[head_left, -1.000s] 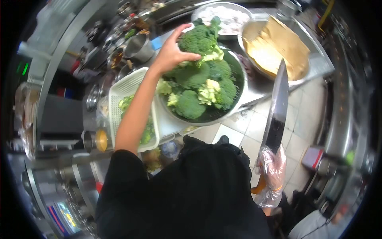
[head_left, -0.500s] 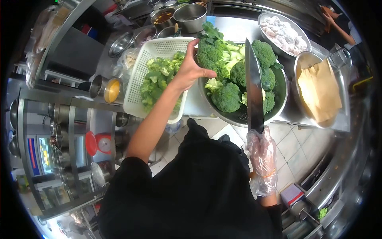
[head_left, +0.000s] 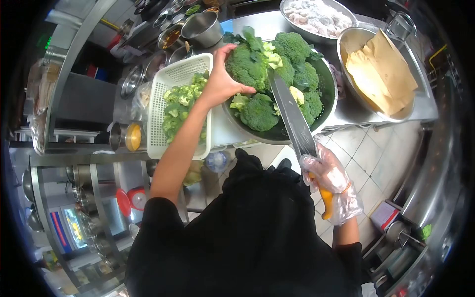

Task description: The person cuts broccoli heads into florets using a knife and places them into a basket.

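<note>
- I see the left hand (head_left: 222, 83) bare, its thumb and fingers spread wide and curved around one side of a big broccoli head (head_left: 245, 67).
- That head, leafy at the top, sits at the left side of the perforated bowl (head_left: 333, 96), over the others.
- The right hand (head_left: 327, 174) wears a clear plastic glove with an orange band (head_left: 346, 188) round the wrist, and it's closed on the yellow handle (head_left: 326, 202) of a long, broad knife (head_left: 293, 116).
- The blade slants up and leftward over the bowl, its tip right by the held head's pale stems; whether they touch, I can't tell from here.
- More whole heads (head_left: 260, 113) crowd the bowl, bits of pale stem showing among them.
- Just to the left of it stands a white plastic basket (head_left: 182, 73) with cut florets (head_left: 175, 111) inside.
- Both stand on the steel tabletop (head_left: 264, 21).
- Over on the right, a metal bowl (head_left: 346, 43) holds brown paper (head_left: 391, 72), and beyond the broccoli there's a wide pan of white-coated pieces (head_left: 316, 19).
- Behind the basket I can make out a steel pot (head_left: 202, 30), with something blue (head_left: 227, 25) beside it.
- Pale tiles (head_left: 368, 161) cover the floor.
</note>
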A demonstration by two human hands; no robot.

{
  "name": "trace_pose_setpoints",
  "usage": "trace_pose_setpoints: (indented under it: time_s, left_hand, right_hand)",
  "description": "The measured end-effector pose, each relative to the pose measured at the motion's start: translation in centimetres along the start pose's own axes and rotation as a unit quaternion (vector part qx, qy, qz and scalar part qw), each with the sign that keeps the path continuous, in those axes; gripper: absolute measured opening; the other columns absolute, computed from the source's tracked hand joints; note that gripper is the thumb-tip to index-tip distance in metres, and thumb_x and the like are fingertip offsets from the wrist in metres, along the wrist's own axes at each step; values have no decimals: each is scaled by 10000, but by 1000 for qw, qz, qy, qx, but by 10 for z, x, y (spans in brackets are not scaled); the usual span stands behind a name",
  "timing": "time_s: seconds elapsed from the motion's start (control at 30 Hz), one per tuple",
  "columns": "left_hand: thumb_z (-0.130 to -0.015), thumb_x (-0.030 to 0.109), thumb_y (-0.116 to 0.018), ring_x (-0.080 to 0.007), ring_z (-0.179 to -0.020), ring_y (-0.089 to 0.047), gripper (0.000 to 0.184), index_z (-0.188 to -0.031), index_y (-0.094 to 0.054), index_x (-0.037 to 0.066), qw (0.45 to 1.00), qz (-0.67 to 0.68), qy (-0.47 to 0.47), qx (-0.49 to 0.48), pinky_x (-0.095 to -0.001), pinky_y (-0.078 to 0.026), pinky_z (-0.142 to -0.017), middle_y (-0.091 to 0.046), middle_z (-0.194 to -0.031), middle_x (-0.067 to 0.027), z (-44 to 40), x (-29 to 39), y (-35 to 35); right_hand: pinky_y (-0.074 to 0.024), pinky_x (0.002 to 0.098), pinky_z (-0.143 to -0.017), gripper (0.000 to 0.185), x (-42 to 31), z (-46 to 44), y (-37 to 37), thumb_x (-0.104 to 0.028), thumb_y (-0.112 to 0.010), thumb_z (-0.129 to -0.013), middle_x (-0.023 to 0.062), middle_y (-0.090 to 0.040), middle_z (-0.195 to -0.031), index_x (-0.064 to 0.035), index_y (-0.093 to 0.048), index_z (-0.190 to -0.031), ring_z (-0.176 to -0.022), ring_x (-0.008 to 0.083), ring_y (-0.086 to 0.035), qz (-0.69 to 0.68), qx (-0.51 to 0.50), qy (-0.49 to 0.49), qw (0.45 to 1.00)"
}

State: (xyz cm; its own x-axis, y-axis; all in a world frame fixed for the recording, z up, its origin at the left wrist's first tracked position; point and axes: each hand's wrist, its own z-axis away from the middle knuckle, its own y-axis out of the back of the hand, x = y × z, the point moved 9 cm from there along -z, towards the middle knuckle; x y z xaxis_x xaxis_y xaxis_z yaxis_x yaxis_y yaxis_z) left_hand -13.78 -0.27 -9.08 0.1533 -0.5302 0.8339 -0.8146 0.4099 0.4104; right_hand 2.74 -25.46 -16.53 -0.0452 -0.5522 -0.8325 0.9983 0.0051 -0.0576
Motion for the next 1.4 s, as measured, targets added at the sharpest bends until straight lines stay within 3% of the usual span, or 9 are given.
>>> trace_pose_setpoints:
  time_s: [0.27, 0.37, 0.47, 0.57, 0.67, 0.93, 1.0, 1.07, 1.4]
  left_hand:
    - [-559, 44, -887, -389, -1246, -408, 889, -1310, -454, 237, 859, -501, -106, -1, -429, -457, -1008, -365, -1288, -179, -21, 43, -2]
    - [-570, 31, -866, -370, -1195, -439, 863, -1313, -445, 156, 934, -351, -18, 67, -418, -402, -1038, -390, -1225, -170, -16, 33, 37]
    - [-549, 49, -894, -303, -1261, -437, 1018, -1393, -326, 59, 977, 146, 118, 105, -418, -418, -1066, -418, -1321, -154, 15, -25, 67]
    - [-539, -20, -869, -281, -1251, -447, 1063, -1412, -266, 48, 952, 241, 102, 157, -412, -405, -1074, -430, -1331, -148, 56, -23, 78]
    - [-512, -28, -878, -271, -1243, -445, 1093, -1402, -247, 42, 939, 257, 81, 215, -397, -399, -1072, -423, -1320, -133, 92, -19, 99]
    - [-491, 41, -915, -240, -1242, -415, 1100, -1370, -255, 71, 953, 5, 41, 300, -387, -376, -1074, -370, -1327, -121, 183, -40, 204]
    - [-486, 78, -932, -264, -1248, -400, 1056, -1335, -304, 80, 935, -199, 58, 287, -412, -359, -1072, -357, -1314, -136, 195, -44, 227]
    - [-495, 87, -929, -320, -1261, -380, 973, -1293, -372, 95, 913, -281, 49, 291, -431, -343, -1067, -342, -1300, -164, 209, -44, 248]
    - [-540, 13, -825, -447, -1244, -388, 698, -1156, -535, 166, 898, -343, -24, 275, -495, -418, -1013, -305, -1304, -215, 238, -105, 329]
  right_hand:
    - [-393, 245, -400, 170, 28, 5, 20, -122, -587, -874, 49, -532, -689, -30, -529, -1005, -484, 117, -505, -172, 13, 7, 985]
    - [-395, 261, -422, 181, 16, 13, 20, -136, -552, -896, 55, -551, -694, -16, -546, -1032, -509, 110, -517, -82, 91, 27, 992]
    - [-432, 333, -468, 209, 2, 2, 11, -124, -543, -911, 111, -596, -697, -1, -556, -1078, -527, 203, -567, 37, 125, 61, 990]
    - [-453, 500, -599, 270, -41, -11, -22, -98, -576, -910, 236, -620, -746, -4, -511, -1154, -681, 469, -584, 230, 165, 258, 924]
    - [-462, 394, -536, 276, -83, -31, -77, -33, -519, -924, 173, -635, -753, 43, -474, -1186, -563, 312, -603, 296, 72, 298, 905]
    - [-463, 387, -466, 181, -111, -99, -209, -89, -559, -925, 161, -612, -709, -7, -551, -1087, -530, 337, -580, 405, 26, 431, 806]
    - [-430, 328, -444, 207, -90, -123, -235, -128, -555, -944, 52, -551, -665, -5, -526, -1108, -499, 162, -547, 50, -162, 113, 979]
    - [-377, 228, -418, 121, -95, -119, -261, -137, -550, -960, 31, -542, -728, -52, -546, -1045, -519, 104, -508, -78, -234, -16, 969]
    - [-479, 271, -553, 325, -117, -145, -298, -83, -566, -974, 79, -632, -735, 65, -474, -1248, -580, 148, -573, 118, 90, 278, 949]
